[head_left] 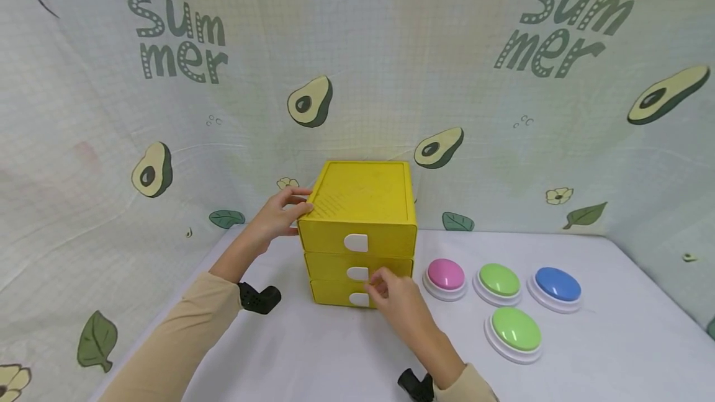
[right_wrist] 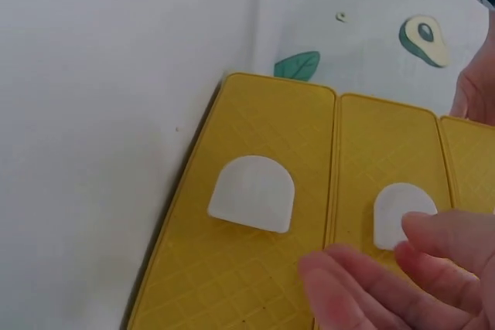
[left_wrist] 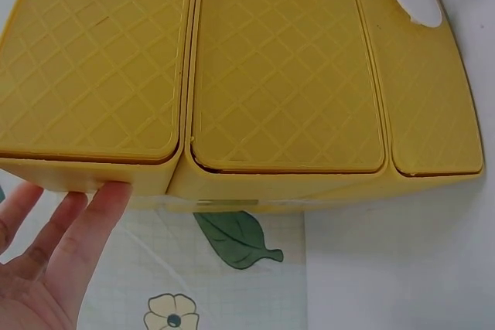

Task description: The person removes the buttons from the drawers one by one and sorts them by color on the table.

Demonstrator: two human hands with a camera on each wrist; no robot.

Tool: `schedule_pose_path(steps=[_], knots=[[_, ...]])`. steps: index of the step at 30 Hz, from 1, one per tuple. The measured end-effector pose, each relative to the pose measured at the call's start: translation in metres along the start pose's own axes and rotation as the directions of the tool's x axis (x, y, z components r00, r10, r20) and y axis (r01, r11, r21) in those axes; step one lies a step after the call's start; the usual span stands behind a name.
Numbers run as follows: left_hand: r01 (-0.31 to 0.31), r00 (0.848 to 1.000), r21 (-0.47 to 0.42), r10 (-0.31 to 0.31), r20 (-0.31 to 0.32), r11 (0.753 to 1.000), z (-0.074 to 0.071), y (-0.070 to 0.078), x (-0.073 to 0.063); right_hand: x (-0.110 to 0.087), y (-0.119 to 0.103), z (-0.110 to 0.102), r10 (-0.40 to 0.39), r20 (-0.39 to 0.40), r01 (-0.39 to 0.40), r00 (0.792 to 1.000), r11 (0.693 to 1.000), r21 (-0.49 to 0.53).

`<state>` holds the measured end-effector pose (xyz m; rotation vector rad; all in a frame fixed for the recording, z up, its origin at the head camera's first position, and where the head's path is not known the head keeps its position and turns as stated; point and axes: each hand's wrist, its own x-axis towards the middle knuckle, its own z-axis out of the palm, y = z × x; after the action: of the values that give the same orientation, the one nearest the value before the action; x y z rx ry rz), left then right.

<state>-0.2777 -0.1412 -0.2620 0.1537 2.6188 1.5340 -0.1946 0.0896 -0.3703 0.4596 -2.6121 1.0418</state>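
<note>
A yellow three-drawer box (head_left: 357, 191) stands on the white table, all its drawers closed, each with a white tab handle. My left hand (head_left: 279, 213) rests against its upper left side, fingers extended; in the left wrist view those fingers (left_wrist: 100, 214) touch the side wall by the top drawer. My right hand (head_left: 398, 299) is in front of the lower drawers with fingers loosely bent. In the right wrist view, its thumb tip overlaps the edge of the middle drawer's handle (right_wrist: 393, 210), with a gap between thumb and fingers. The bottom drawer's handle (right_wrist: 254, 191) is untouched.
Right of the box are several round push buttons on white bases: a pink button (head_left: 445, 275), a green button (head_left: 499, 280), a blue button (head_left: 557, 284) and a nearer green button (head_left: 516, 329). A printed avocado cloth (head_left: 368, 48) hangs behind and at both sides.
</note>
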Motion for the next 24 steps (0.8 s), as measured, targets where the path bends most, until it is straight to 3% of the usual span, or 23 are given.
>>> schedule_pose_path(steps=[8, 24], knots=[[0.004, 1.000, -0.005, -0.004, -0.006, 1.000, 0.000, -0.001, 0.003, -0.006, 0.011, 0.007, 0.010, 0.091, -0.004, 0.996, 0.998, -0.059], [-0.001, 1.000, -0.005, 0.001, 0.001, 1.000, 0.000, -0.001, 0.004, -0.003, 0.028, 0.025, 0.088, 0.188, -0.115, 0.978, 0.984, 0.138]])
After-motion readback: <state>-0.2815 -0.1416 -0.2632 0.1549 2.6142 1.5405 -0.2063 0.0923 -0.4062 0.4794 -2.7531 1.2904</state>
